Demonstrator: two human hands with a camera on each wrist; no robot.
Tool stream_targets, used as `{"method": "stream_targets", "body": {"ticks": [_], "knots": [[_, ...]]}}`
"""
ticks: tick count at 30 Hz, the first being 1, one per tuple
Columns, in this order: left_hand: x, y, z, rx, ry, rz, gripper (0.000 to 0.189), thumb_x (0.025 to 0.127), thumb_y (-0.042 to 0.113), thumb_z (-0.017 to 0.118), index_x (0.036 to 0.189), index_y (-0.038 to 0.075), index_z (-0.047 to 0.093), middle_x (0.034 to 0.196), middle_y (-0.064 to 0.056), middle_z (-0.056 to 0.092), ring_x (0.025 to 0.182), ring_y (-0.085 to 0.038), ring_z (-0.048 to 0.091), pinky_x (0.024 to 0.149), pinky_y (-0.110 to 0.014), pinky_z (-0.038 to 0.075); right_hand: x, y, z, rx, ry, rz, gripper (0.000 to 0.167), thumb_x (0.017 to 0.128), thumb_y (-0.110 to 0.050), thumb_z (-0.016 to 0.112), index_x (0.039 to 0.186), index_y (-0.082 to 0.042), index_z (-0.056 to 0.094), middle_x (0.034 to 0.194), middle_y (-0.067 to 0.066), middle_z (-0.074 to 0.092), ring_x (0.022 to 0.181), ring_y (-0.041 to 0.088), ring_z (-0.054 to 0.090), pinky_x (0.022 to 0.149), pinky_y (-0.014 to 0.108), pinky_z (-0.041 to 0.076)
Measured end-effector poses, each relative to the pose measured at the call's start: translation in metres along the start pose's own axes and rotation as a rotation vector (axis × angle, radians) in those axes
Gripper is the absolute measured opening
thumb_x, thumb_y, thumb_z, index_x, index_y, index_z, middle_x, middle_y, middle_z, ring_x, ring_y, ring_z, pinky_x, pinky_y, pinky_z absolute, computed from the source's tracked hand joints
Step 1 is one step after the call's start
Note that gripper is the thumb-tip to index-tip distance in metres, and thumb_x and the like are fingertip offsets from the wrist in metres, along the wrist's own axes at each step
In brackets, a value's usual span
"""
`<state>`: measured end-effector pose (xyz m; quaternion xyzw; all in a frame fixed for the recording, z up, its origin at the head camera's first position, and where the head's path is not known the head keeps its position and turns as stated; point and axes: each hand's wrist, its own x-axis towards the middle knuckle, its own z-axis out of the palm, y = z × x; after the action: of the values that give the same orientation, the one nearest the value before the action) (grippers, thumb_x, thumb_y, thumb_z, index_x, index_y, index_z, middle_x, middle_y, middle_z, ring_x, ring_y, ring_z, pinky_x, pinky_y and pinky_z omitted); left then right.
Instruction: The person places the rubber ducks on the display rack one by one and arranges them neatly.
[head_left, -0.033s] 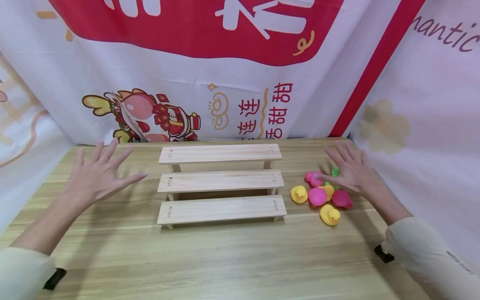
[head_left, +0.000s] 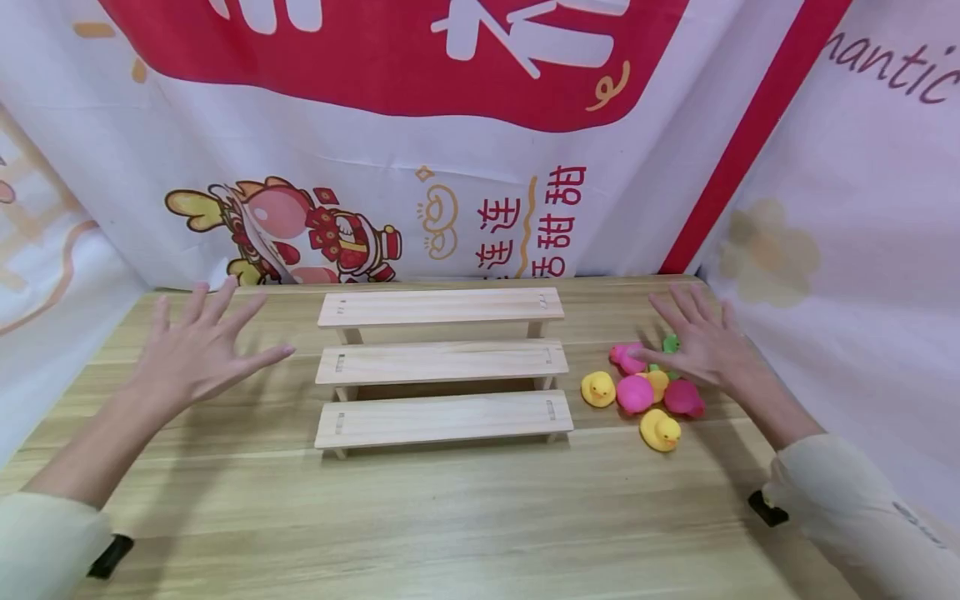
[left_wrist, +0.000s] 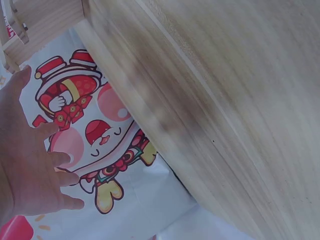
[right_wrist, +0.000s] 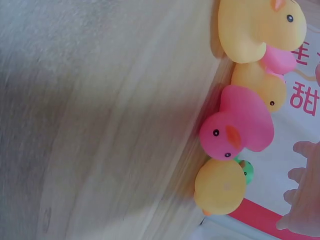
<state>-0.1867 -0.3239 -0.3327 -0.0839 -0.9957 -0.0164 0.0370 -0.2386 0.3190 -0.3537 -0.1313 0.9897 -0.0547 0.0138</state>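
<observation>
My left hand [head_left: 198, 354] hovers over the left part of the table with its fingers spread and nothing in it. On the other side, my right hand [head_left: 708, 350] is held, fingers apart, above a cluster of small rubber ducks, also holding nothing. Among them are a yellow duck [head_left: 597, 389] beside the stand, another yellow duck [head_left: 660, 431] in front, a pink duck [head_left: 635, 394] and a darker pink duck [head_left: 683, 398]. A green duck [head_left: 671, 343] is partly hidden behind my thumb. Between the hands stands a three-step wooden stand [head_left: 442, 362] with bare steps.
The wood-grain table [head_left: 450, 517] ends at a printed cloth backdrop [head_left: 442, 150] with red lettering and a cartoon figure [left_wrist: 95, 130]. Hanging cloth [head_left: 862, 208] also borders the right side, close to my right hand, and the left side.
</observation>
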Motion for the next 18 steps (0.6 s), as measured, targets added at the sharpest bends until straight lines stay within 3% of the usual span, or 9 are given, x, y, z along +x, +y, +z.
{"method": "stream_targets", "body": {"ticks": [18], "knots": [[0.001, 0.008, 0.0, -0.028, -0.019, -0.004, 0.097, 0.095, 0.076, 0.047, 0.166, 0.016, 0.021, 0.17, -0.026, 0.002, 0.152, -0.056, 0.002, 0.114, -0.08, -0.008, 0.004, -0.013, 0.003, 0.008, 0.001, -0.019, 0.105, 0.09, -0.075, 0.055, 0.166, -0.01, 0.021, 0.171, 0.024, 0.001, 0.156, 0.048, -0.008, 0.114, 0.077, -0.014]]}}
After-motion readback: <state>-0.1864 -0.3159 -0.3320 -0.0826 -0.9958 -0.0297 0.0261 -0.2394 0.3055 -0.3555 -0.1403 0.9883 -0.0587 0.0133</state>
